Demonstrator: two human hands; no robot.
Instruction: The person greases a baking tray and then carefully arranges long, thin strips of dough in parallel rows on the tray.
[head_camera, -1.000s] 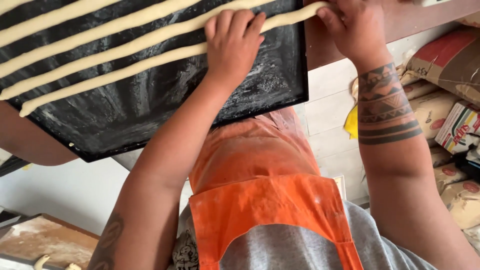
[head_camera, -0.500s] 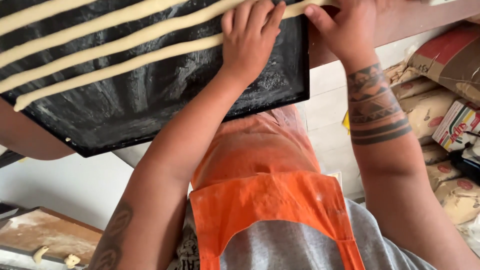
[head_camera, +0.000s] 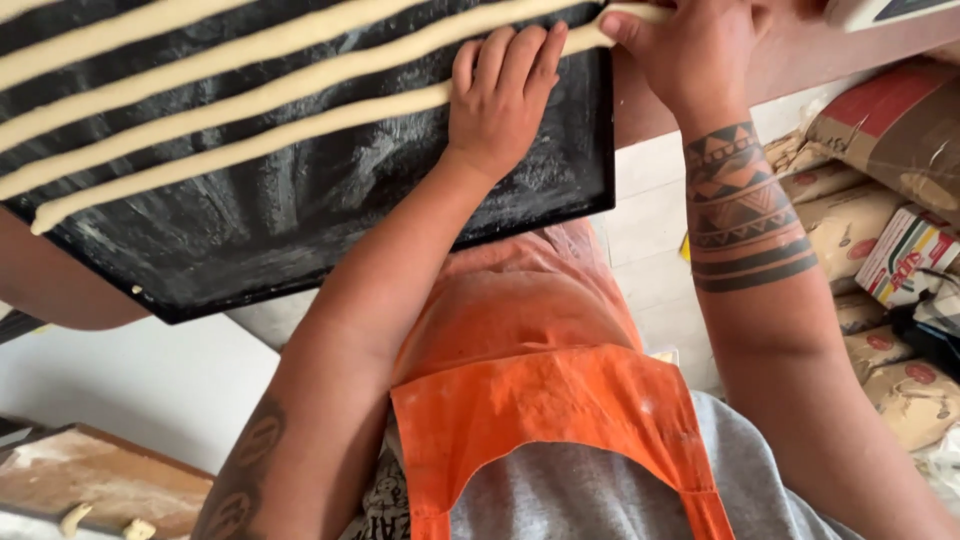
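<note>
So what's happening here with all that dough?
A person in an orange apron is laying long thin ropes of dough across a floured black baking tray. The left hand rests flat on the nearest dough rope, pressing it against the tray. The right hand pinches that rope's end at the tray's far edge. Several more ropes lie in parallel lines beyond it. Paper sacks are stacked to the right.

Dough strips on the tray before us

On the tray (head_camera: 330, 215) our left hand (head_camera: 500, 95) lies on the nearest dough strip (head_camera: 240, 150); our right hand (head_camera: 690, 50) is just past the tray's right edge, sacks (head_camera: 890, 130) farther right.
</note>
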